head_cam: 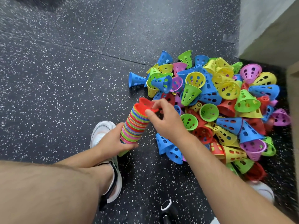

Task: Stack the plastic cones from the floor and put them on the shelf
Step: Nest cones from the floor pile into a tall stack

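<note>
A long stack of nested coloured cones (135,125) leans from lower left to upper right above the floor. My left hand (113,139) grips the stack's lower end. My right hand (163,118) pinches a red cone (145,103) by its rim at the stack's upper end, where it sits partly in the top cone. To the right, a big pile of loose perforated cones (218,101) in blue, green, yellow, pink and red lies on the floor.
The floor (64,70) is black speckled rubber tile. My white shoe (101,131) stands left of the stack, my bare leg below it. A second shoe (262,189) shows at the lower right. A grey wall corner (267,29) rises at the upper right.
</note>
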The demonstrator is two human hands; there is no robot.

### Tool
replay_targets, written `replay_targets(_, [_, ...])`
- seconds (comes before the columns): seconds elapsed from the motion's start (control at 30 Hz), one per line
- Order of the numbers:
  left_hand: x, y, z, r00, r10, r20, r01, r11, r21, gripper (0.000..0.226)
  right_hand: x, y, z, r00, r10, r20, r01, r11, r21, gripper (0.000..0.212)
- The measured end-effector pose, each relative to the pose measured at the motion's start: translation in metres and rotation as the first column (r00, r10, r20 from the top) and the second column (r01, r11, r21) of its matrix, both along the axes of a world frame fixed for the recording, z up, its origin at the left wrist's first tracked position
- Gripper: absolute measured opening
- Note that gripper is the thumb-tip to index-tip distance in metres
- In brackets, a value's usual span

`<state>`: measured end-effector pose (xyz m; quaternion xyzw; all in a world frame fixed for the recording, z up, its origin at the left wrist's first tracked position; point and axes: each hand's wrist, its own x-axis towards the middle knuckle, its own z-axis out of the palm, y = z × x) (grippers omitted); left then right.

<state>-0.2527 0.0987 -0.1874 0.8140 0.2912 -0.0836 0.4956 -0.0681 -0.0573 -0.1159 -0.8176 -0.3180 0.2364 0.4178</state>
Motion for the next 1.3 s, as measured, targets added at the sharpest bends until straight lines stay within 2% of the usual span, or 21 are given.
replay_targets(0.1, [0.001, 0.0, -0.001, 1.0, -0.012, -0.006, 0.012, 1.0, 0.002, 0.074, -0.006, -0.006, -0.003, 0.986, 0.121, -0.115, -0.131, 0.987, -0.091, 0.044])
replay_targets(0.2, [0.002, 0.0, -0.001, 0.999, -0.031, -0.017, 0.031, 0.999, 0.013, 0.078, -0.003, -0.01, -0.004, 0.983, 0.081, -0.167, -0.096, 0.992, -0.085, 0.046])
replay_targets(0.33, [0.004, 0.001, -0.002, 0.999, -0.042, -0.028, 0.043, 0.999, 0.029, 0.08, 0.008, -0.005, -0.018, 0.997, -0.076, -0.008, 0.076, 0.996, -0.038, 0.03])
replay_targets(0.4, [0.004, 0.0, -0.002, 0.999, -0.039, -0.028, 0.04, 0.999, 0.035, 0.079, 0.016, -0.002, -0.031, 0.988, -0.13, 0.084, 0.139, 0.984, -0.115, 0.03])
replay_targets(0.53, [0.003, 0.001, -0.002, 0.999, -0.025, -0.024, 0.026, 0.999, 0.021, 0.08, 0.029, 0.004, -0.042, 0.981, -0.03, 0.193, 0.1, 0.926, -0.363, 0.035])
replay_targets(0.67, [0.002, 0.002, -0.003, 1.0, -0.014, -0.019, 0.014, 1.0, -0.007, 0.082, 0.037, 0.01, -0.043, 0.972, 0.096, 0.216, 0.02, 0.877, -0.48, 0.037])
replay_targets(0.73, [0.002, 0.002, -0.004, 1.0, -0.012, -0.02, 0.011, 1.0, -0.008, 0.082, 0.038, 0.011, -0.045, 0.969, 0.088, 0.229, 0.025, 0.894, -0.447, 0.032])
replay_targets(0.83, [0.002, 0.002, -0.003, 1.0, -0.013, -0.023, 0.013, 1.0, -0.005, 0.081, 0.034, 0.008, -0.046, 0.973, -0.017, 0.231, 0.085, 0.954, -0.288, 0.024])
replay_targets(0.93, [0.002, 0.002, -0.003, 1.0, -0.012, -0.026, 0.012, 1.0, -0.008, 0.081, 0.03, 0.004, -0.042, 0.979, -0.114, 0.167, 0.142, 0.976, -0.167, 0.028])
replay_targets(1.03, [0.003, 0.001, -0.002, 0.999, -0.016, -0.032, 0.017, 1.0, 0.006, 0.083, 0.03, 0.002, -0.038, 0.974, -0.184, 0.128, 0.198, 0.974, -0.108, 0.041])
replay_targets(1.13, [0.004, 0.001, 0.0, 0.999, -0.026, -0.041, 0.027, 0.999, 0.019, 0.084, 0.033, -0.004, -0.035, 0.962, -0.25, 0.107, 0.253, 0.967, -0.016, 0.035])
replay_targets(1.3, [0.004, 0.001, 0.001, 0.998, -0.04, -0.053, 0.042, 0.999, 0.028, 0.084, 0.032, -0.011, -0.018, 0.908, -0.375, 0.185, 0.343, 0.921, 0.185, 0.027])
